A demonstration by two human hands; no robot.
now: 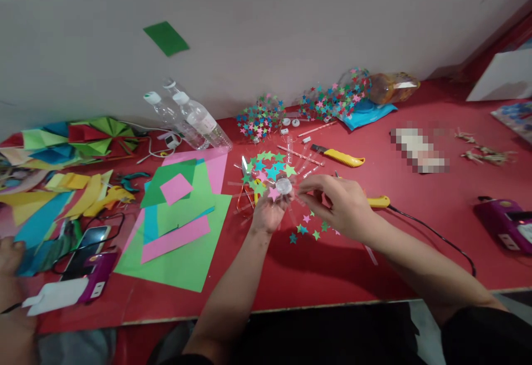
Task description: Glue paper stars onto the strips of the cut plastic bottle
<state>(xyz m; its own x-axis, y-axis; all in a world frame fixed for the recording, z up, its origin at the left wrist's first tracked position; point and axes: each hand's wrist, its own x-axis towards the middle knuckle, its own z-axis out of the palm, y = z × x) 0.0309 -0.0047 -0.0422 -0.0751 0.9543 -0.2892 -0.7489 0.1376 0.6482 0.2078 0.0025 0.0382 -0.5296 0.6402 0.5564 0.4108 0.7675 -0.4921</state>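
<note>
My left hand (pixel 269 214) is closed around a cut plastic bottle piece (pixel 284 186), whose clear strips fan outward. Green, blue and pink paper stars (pixel 273 171) sit on many of the strips. Just right of it, my right hand (pixel 344 203) has thumb and fingers pinched together by the bare strips; whatever lies between the fingertips is too small to make out. Loose paper stars (pixel 306 219) are scattered on the red table below the hands. Partly hidden behind my left hand are scissors (pixel 244 196) with orange handles.
A yellow utility knife (pixel 344 157) and a yellow-handled corded tool (pixel 378 201) lie to the right. Coloured paper sheets (pixel 183 265), plastic bottles (pixel 203 124) and a phone (pixel 87 248) are on the left. Star-covered pieces (pixel 261 118) stand by the wall. Another person's hand (pixel 10 255) shows far left.
</note>
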